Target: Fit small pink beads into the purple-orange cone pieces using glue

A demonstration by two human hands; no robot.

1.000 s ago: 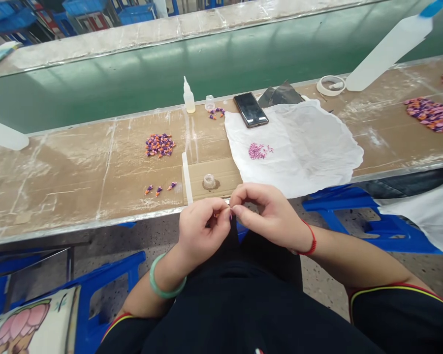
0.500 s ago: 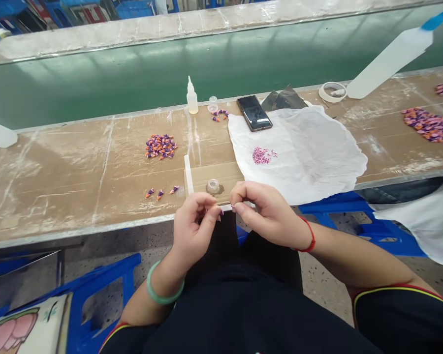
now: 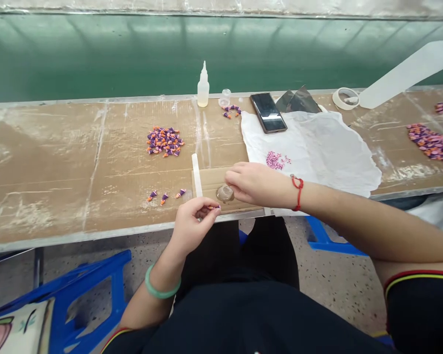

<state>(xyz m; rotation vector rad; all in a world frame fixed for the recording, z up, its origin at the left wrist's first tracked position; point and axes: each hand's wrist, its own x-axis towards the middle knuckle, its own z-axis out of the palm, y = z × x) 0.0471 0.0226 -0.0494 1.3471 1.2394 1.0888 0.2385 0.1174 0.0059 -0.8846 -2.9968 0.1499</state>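
Observation:
My left hand [image 3: 194,222] is at the bench's near edge, fingers pinched on a tiny orange and purple cone piece. My right hand [image 3: 256,184] reaches over the bench, its fingertips closed together just above a small clear round cap [image 3: 224,193] on a cardboard sheet; whether it holds anything I cannot make out. Three loose cone pieces [image 3: 164,196] lie to the left of my left hand. A white stick [image 3: 197,174] lies upright on the cardboard between them and the cap.
A pile of purple and orange cones [image 3: 164,141] lies further back. A glue bottle [image 3: 203,87], a small jar [image 3: 225,97], a phone [image 3: 268,112], a tape roll [image 3: 346,98] and white paper [image 3: 328,152] with pink beads [image 3: 276,160] are on the bench. Blue stools stand below.
My hands have parted. The right hand moved forward onto the bench to the clear cap, while the left stayed at the edge with the cone piece. The camera tilted down.

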